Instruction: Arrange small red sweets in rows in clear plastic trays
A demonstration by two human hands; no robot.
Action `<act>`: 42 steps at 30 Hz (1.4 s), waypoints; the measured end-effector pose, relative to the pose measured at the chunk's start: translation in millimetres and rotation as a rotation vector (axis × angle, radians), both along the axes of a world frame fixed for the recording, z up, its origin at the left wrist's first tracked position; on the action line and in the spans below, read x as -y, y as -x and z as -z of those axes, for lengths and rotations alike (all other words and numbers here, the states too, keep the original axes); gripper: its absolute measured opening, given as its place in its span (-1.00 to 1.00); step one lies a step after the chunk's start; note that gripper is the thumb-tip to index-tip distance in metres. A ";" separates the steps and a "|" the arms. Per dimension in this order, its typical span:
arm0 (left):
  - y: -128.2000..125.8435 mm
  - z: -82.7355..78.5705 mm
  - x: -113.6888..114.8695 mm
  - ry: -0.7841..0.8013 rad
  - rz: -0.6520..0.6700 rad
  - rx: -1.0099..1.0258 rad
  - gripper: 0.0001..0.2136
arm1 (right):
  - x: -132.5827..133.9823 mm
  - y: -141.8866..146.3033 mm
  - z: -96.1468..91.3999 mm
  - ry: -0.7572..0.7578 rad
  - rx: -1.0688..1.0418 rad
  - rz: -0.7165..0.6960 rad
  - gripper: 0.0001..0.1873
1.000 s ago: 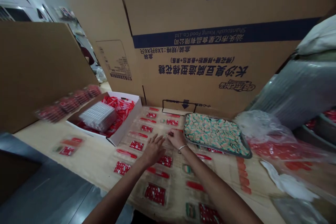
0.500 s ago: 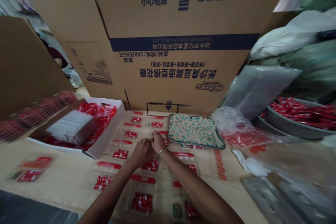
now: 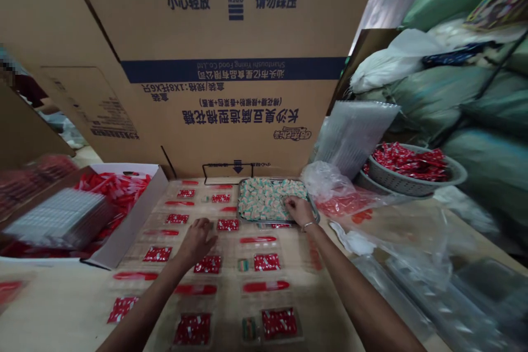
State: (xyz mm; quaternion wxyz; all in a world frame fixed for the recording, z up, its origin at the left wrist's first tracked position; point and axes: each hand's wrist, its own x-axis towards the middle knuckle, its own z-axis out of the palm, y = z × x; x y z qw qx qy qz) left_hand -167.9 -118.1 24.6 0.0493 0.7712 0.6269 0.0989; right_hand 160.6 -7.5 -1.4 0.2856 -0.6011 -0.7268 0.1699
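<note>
Right of the hands: right hand (image 3: 297,210), fingers bent down among small teal-and-beige striped pieces (image 3: 262,201), heaped across a shallow grey rectangular tray (image 3: 251,220) at the far side of the pale wooden bench (image 3: 325,308); cannot tell whether gripping a piece. Left hand (image 3: 197,239): palm down, fingers loosely spread and slightly curved, above rows of clear plastic trays (image 3: 300,330), just beyond a red packet with white markings (image 3: 208,264); contact with plastic, cannot tell. In the rows: similar packets, long red plastic items (image 3: 266,286) and, in some trays, a striped piece. To the left: white cardboard box (image 3: 134,225), with red items and a stack of clear ribbed plastic (image 3: 61,217) inside. Behind: large brown cardboard carton (image 3: 231,33), blue band, upside-down print. To the right: grey perforated plastic basket (image 3: 396,177) of red packets, near a leaning stack of clear plastic sheets (image 3: 355,132).
</note>
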 end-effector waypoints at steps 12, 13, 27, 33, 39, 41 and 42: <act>-133.2 -13.5 -78.4 -0.005 -0.022 0.031 -0.64 | 14.8 -21.1 9.4 -0.016 -0.038 0.082 -0.80; -133.5 -14.3 -80.1 0.003 -0.001 0.042 -0.63 | 13.1 -17.6 6.7 -0.005 -0.024 0.089 -0.80; -136.0 -9.7 -118.6 0.093 0.138 0.384 -0.84 | -21.3 21.6 -4.7 0.105 -0.072 -0.018 -0.87; -136.4 8.5 -116.6 0.250 -0.043 0.825 -0.88 | -16.7 12.1 -0.9 0.104 -0.253 -0.113 -0.93; -143.3 10.8 -105.3 0.443 -0.082 1.214 -0.77 | -4.1 36.5 4.8 0.137 -0.384 -0.238 -0.90; -141.4 8.1 -101.7 0.484 -0.082 1.293 -0.75 | -2.3 43.3 6.5 0.120 -0.390 -0.220 -0.89; -139.8 7.1 -100.3 0.502 -0.081 1.322 -0.75 | -2.1 45.4 6.6 0.110 -0.384 -0.206 -0.89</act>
